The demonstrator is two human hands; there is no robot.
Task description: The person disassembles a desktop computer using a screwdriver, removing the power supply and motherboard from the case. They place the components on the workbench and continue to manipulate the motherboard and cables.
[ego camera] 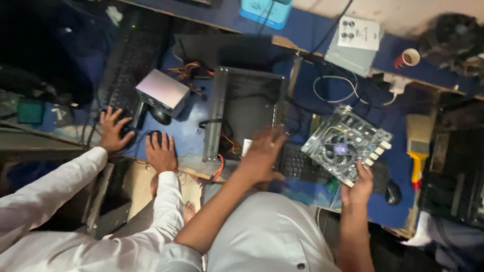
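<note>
My right hand [359, 185] grips the near edge of a green-grey circuit board [347, 143] with a round fan at its middle and holds it tilted above the blue table. My left hand [263, 151] is blurred, its fingers apart, and hovers over the near right corner of an open black computer case [242, 98]. A small white piece [246, 146] lies just left of that hand. Orange and red wires [220, 166] hang out at the case's near edge. Part of a black keyboard [301, 166] shows under the board.
A co-worker in white sleeves sits at my left, one hand [113, 132] on another black keyboard [130, 65], the other [161, 152] on a mouse. Also here: a silver metal box [162, 90], a black mouse [392, 192], a red cup [409, 58], a yellow-handled tool [417, 160] and loose cables [335, 88].
</note>
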